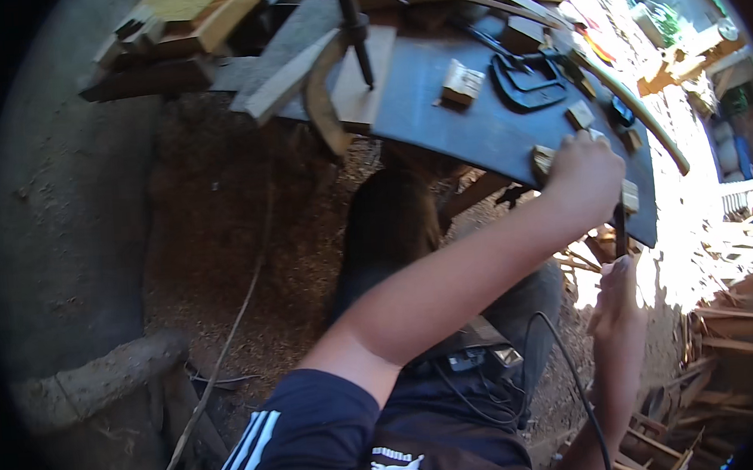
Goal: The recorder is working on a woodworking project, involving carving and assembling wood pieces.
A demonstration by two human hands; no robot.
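Observation:
My left hand [585, 170] reaches across to the right part of the dark worktop [435, 141], fingers curled at its edge among small wood blocks; what it grips is hidden. Just below it, my right hand [614, 285] is closed on a dark, narrow tool [621, 233] that runs upright in the picture toward my left hand. Small blocks lie by my left hand: one [579, 115] above it, another [629, 195] to its right. A black C-clamp [528, 101] and a pale block [462, 81] lie farther back.
Stacked boards [183, 27], a curved wood piece [326, 109] and an upright metal clamp [354, 30] crowd the upper left. A long stick [673, 152] lies at the right. Wood scraps [735, 316] pile at lower right. Cords and a small electrical device [479, 358] are by my lap.

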